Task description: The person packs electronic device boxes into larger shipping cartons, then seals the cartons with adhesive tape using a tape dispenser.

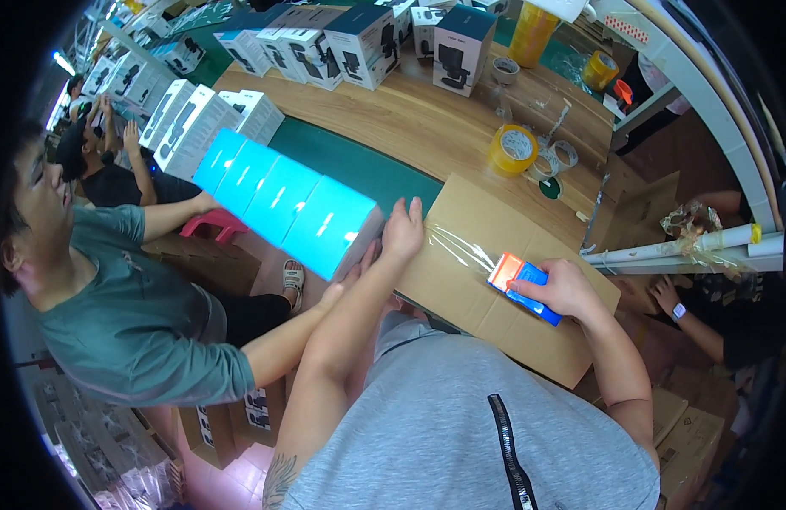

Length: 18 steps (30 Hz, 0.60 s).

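A brown cardboard carton lies in front of me with a strip of shiny clear tape along its top. My right hand is closed around a blue and orange tape dispenser, which rests on the carton's top near the tape. At the carton's left edge is my left hand, its fingers stretched out and holding nothing; whether the palm presses on the carton is hard to tell. Just left of it, a co-worker grips a row of bright blue boxes from both ends, the near hand close to my left forearm.
White product boxes and dark-and-white ones stand along the far side of the wooden table. Yellow tape rolls sit beyond the carton. White pipes run at the right. The co-worker stands close on my left.
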Each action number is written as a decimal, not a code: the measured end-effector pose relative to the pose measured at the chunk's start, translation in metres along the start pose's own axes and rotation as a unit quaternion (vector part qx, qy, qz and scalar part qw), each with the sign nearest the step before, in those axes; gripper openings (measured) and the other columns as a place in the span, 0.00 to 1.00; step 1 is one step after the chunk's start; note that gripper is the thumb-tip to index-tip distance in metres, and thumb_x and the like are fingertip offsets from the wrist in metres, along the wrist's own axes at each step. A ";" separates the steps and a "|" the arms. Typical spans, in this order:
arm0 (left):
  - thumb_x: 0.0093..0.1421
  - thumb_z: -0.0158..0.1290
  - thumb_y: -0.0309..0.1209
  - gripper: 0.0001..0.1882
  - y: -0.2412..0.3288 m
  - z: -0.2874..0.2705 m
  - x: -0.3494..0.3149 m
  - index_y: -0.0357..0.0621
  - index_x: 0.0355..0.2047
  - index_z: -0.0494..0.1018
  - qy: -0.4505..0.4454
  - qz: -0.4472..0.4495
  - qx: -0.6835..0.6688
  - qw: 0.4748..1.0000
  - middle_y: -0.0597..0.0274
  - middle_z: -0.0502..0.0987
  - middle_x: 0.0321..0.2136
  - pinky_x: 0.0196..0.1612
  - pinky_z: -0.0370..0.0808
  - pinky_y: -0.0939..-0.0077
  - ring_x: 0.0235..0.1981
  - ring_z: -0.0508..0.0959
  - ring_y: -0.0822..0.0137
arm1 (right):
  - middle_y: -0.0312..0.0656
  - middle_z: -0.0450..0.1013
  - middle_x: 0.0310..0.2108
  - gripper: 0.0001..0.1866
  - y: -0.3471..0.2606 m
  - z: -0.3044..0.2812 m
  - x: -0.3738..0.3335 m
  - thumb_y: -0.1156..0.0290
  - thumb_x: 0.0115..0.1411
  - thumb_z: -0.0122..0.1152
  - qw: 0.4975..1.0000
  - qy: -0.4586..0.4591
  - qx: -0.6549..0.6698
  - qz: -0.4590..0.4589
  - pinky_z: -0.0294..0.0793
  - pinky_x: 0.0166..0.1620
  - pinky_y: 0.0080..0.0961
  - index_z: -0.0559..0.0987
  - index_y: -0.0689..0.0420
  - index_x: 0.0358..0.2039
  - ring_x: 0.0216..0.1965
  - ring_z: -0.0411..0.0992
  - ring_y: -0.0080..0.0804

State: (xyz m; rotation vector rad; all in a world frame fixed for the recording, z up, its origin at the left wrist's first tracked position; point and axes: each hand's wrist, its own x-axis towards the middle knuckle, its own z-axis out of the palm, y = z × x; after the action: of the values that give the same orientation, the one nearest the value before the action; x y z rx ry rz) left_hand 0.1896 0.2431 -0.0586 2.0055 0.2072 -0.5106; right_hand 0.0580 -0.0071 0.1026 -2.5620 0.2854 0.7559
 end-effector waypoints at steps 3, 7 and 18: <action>0.67 0.39 0.51 0.38 0.036 0.003 -0.028 0.28 0.63 0.52 0.083 0.190 0.137 0.969 0.32 0.67 0.54 0.56 0.68 0.53 0.53 0.71 0.38 | 0.54 0.77 0.29 0.33 0.002 0.012 -0.015 0.43 0.51 0.65 0.985 0.164 -0.017 -0.059 0.76 0.34 0.41 0.76 0.57 0.47 0.29 0.77 0.50; 0.65 0.41 0.54 0.43 0.053 0.008 -0.031 0.30 0.65 0.46 -0.028 0.057 0.286 0.956 0.31 0.67 0.54 0.48 0.73 0.50 0.44 0.76 0.37 | 0.54 0.77 0.33 0.35 -0.009 0.016 -0.016 0.46 0.54 0.62 0.987 0.117 -0.028 -0.107 0.77 0.36 0.46 0.67 0.47 0.59 0.32 0.76 0.54; 0.58 0.46 0.63 0.47 0.043 0.021 -0.037 0.42 0.66 0.51 0.094 0.080 0.329 0.936 0.41 0.63 0.60 0.55 0.70 0.55 0.56 0.70 0.43 | 0.58 0.73 0.38 0.44 0.015 0.009 -0.023 0.54 0.48 0.64 0.959 0.030 -0.129 -0.250 0.76 0.35 0.48 0.59 0.36 0.66 0.33 0.76 0.56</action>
State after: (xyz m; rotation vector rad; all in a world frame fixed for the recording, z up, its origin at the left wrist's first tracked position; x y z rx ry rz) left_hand 0.1661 0.2068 -0.0165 2.7031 -0.0218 -0.2997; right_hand 0.0300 -0.0144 0.1033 -2.7246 -0.4605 0.5477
